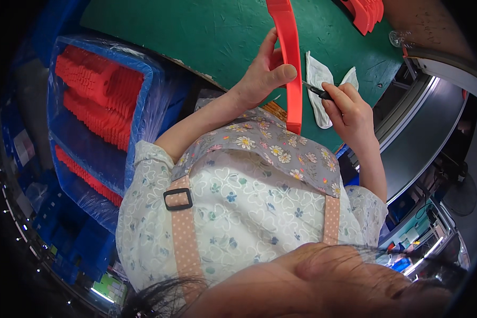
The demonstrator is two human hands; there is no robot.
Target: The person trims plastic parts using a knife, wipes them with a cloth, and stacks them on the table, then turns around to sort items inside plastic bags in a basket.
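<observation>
— Two blue plastic crates lined with clear film [143,100] stand at the far left, stacked, and both are packed with rows of orange-red plastic parts [98,93]. Do the hands reach that far?

— No, the crates are well apart from both hands. Next to the right comes the green work table [206,32], and over its near edge the left hand [262,74] is closed around a long, curved orange-red plastic strip [290,58].

— How does the grip sit?

— The thumb presses across the front face of the strip and the fingers wrap behind it. The strip stands nearly upright, running from the top edge of the view down to a squared end just above the flowered apron.

— So it lies between the hands?

— Yes, held by the left and just beside the right. The right hand [347,108] is curled shut on a small dark-handled blade tool [318,92], whose tip points left and meets the strip's right edge, just below the left thumb.

— Anything under that hand?

— A pair of white cloth gloves [319,90] lies flat on the green table, partly hidden behind the right hand's knuckles. Farther right, at the top, sits a stack of more orange-red pieces [367,13], and beyond the table edge curves a grey metal machine surface [429,122].
</observation>
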